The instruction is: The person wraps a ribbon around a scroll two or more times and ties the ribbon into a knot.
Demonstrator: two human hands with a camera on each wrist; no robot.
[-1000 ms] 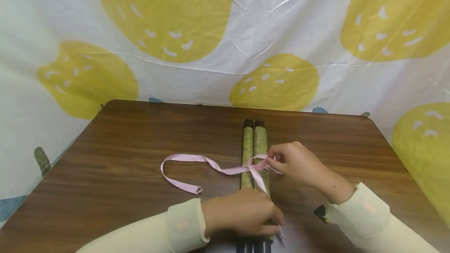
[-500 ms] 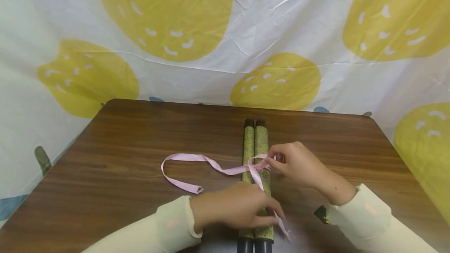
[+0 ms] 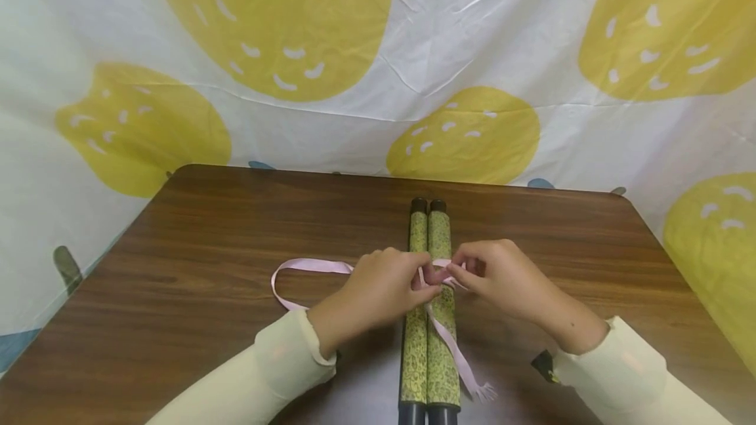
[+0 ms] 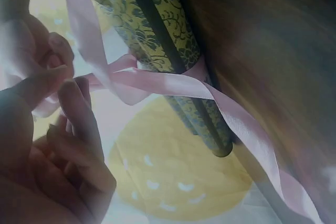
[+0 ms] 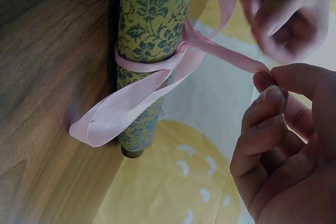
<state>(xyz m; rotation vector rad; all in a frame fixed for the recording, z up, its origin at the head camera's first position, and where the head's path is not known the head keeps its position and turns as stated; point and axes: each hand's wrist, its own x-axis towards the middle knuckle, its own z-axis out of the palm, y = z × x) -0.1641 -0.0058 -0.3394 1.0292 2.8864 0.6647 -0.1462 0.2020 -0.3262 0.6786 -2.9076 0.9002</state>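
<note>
Two brocade-covered rolls, like a scroll's point(image 3: 415, 353), lie side by side, dark caps at their ends. A pink ribbon point(image 5: 142, 66) passes round them and gathers in a loose knot on top. My right hand point(image 3: 502, 281) pinches one strand of it between thumb and forefinger, drawn taut in the right wrist view. My left hand point(image 3: 378, 281) reaches over the rolls, fingertips close to the knot and the right fingertips, thumb and forefinger apart. One ribbon tail with a frayed end hangs toward the front right. Another curves out to the left, partly hidden by my left hand.
The brown wooden table point(image 3: 207, 241) reaches back to a white cloth point(image 3: 331, 130) printed with yellow lemons, which hangs behind and at the sides. A small dark item point(image 3: 545, 366) shows at my right sleeve cuff.
My left hand has let go of the near ribbon tail and moved up and away to the knot. That tail now lies across the right roll. My right hand keeps its pinch.
</note>
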